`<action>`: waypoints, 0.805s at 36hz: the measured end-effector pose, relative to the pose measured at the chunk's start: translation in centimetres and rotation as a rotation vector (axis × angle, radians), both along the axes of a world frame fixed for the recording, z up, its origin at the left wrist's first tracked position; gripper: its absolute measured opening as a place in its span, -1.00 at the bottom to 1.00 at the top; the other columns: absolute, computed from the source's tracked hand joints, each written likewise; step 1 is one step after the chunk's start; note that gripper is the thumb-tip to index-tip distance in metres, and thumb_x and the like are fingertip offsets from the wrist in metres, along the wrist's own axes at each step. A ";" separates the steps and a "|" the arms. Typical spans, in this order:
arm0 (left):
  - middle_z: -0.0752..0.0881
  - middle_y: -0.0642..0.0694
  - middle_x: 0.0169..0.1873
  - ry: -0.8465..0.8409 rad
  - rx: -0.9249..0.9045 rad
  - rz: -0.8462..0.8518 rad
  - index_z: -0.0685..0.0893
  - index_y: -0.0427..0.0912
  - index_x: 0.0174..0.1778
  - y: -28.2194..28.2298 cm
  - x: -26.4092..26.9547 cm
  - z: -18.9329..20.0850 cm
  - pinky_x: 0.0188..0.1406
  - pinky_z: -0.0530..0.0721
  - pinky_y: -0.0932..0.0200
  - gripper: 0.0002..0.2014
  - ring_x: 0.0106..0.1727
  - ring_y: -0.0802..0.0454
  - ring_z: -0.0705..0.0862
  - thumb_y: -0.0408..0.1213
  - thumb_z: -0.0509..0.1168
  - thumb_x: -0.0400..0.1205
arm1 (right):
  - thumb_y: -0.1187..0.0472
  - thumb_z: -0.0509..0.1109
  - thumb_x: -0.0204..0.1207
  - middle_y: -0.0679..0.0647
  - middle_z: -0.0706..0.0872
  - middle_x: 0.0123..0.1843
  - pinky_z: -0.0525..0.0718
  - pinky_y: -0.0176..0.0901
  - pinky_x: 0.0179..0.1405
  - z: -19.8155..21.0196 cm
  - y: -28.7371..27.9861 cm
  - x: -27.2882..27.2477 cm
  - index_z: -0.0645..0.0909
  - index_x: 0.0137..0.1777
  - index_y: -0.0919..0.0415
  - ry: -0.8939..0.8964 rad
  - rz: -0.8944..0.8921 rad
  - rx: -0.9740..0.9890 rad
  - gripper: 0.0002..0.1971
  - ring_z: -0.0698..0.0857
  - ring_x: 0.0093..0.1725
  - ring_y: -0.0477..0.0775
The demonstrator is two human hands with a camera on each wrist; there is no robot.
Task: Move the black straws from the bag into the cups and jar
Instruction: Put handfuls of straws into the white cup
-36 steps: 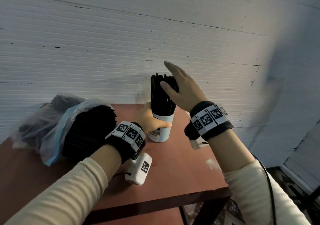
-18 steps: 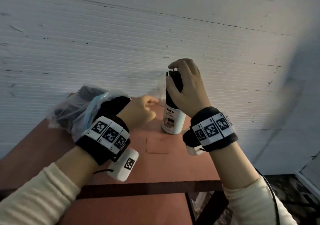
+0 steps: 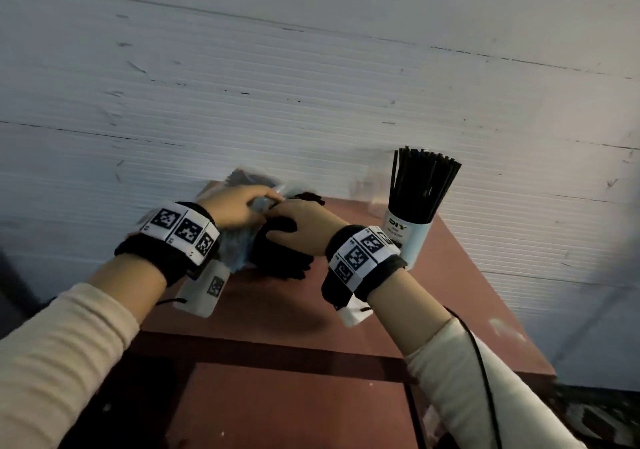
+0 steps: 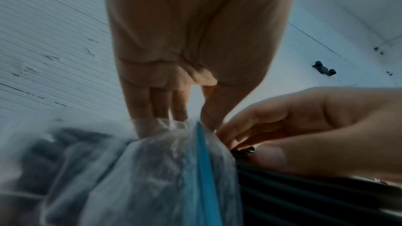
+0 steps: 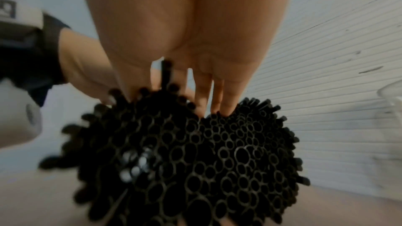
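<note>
A clear plastic bag (image 3: 239, 251) with a blue zip strip lies at the table's far left, and a thick bundle of black straws (image 3: 284, 261) sticks out of its mouth. My left hand (image 3: 266, 199) pinches the bag (image 4: 141, 169) by its mouth, thumb against the blue strip. My right hand (image 3: 280, 216) curls over the bundle, and its fingers and thumb dig into the straws' open ends (image 5: 195, 161). A white cup (image 3: 408, 240) printed "DIY" stands to the right, full of upright black straws (image 3: 424, 185).
The red-brown table (image 3: 450, 292) stands against a white ribbed wall. A clear container (image 3: 367, 189), blurred, sits at the back between bag and white cup; its rim (image 5: 391, 99) shows at the right wrist view's edge. The table's near edge lies just under my wrists.
My right hand has let go of the straws in the white cup and moved left onto the bundle in the bag. My left hand has closed on the bag's mouth.
</note>
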State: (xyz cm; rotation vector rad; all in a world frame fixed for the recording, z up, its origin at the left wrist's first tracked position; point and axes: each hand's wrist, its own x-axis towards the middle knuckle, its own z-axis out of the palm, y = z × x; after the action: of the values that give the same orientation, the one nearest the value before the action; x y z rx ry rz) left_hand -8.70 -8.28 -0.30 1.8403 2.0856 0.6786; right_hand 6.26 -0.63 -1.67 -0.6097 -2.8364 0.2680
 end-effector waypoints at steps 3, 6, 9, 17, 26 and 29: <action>0.70 -0.01 0.21 0.023 0.021 0.042 0.62 0.38 0.22 0.3 -0.6 -0.7 0.21 0.65 -0.01 -0.51 0.15 -0.11 0.70 -0.39 0.27 0.60 | -0.01 0.38 0.56 0.26 0.56 0.39 0.45 -0.02 0.38 -1.0 0.4 -1.0 0.52 0.43 0.21 -0.034 -0.036 0.036 -0.51 0.52 0.37 0.26; 0.74 -0.09 0.23 -0.008 0.080 0.117 0.66 0.47 0.13 0.5 -1.8 -0.9 0.05 0.71 0.01 -0.39 0.13 -0.16 0.71 -0.36 0.14 0.38 | 0.00 0.38 0.55 0.26 0.49 0.38 0.48 0.10 0.36 -1.4 0.8 -1.5 0.49 0.39 0.25 -0.033 -0.078 0.095 -0.51 0.50 0.36 0.33; 0.71 -0.09 0.29 -0.053 0.180 0.144 0.74 0.17 0.18 0.5 -1.8 -0.3 0.18 0.60 0.16 -0.39 0.31 -0.07 0.64 -0.60 0.15 0.45 | 0.07 0.37 0.56 0.23 0.45 0.41 0.48 0.12 0.37 -1.2 0.8 -1.9 0.42 0.48 0.15 -0.020 -0.067 0.102 -0.50 0.49 0.37 0.33; 0.73 0.04 0.25 -0.166 0.310 0.069 0.78 0.01 0.20 1.0 -2.2 0.3 0.22 0.47 0.39 -0.69 0.24 0.22 0.61 -0.41 0.32 0.64 | 0.18 0.25 0.63 0.21 0.51 0.31 0.47 -0.07 0.18 -0.4 0.7 -2.3 0.49 0.48 -0.05 -0.062 -0.029 0.069 -0.58 0.56 0.26 0.25; 0.68 0.06 0.34 -0.177 0.240 0.064 0.75 0.03 0.24 1.4 -2.4 0.3 0.44 0.46 0.23 -0.53 0.44 0.10 0.55 -0.58 0.23 0.60 | 0.27 0.29 0.56 0.17 0.53 0.29 0.47 -0.10 0.05 0.2 0.4 -2.6 0.55 0.39 0.00 -0.094 -0.096 0.058 -0.60 0.56 0.25 0.22; 0.66 0.04 0.36 -0.169 0.246 0.081 0.75 0.03 0.25 1.3 -2.5 0.1 0.34 0.48 0.29 -0.45 0.43 0.09 0.55 -0.64 0.15 0.55 | 0.25 0.29 0.56 0.15 0.57 0.30 0.47 -0.11 0.13 0.5 0.4 -2.2 0.63 0.32 0.01 -0.042 -0.081 0.083 -0.65 0.56 0.28 0.20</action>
State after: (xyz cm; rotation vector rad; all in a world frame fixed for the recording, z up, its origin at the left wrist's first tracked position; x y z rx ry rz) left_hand -11.23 -7.00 -0.18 1.7539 2.0515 1.1147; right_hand 4.07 -0.25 -1.19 -0.7191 -2.8374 0.1245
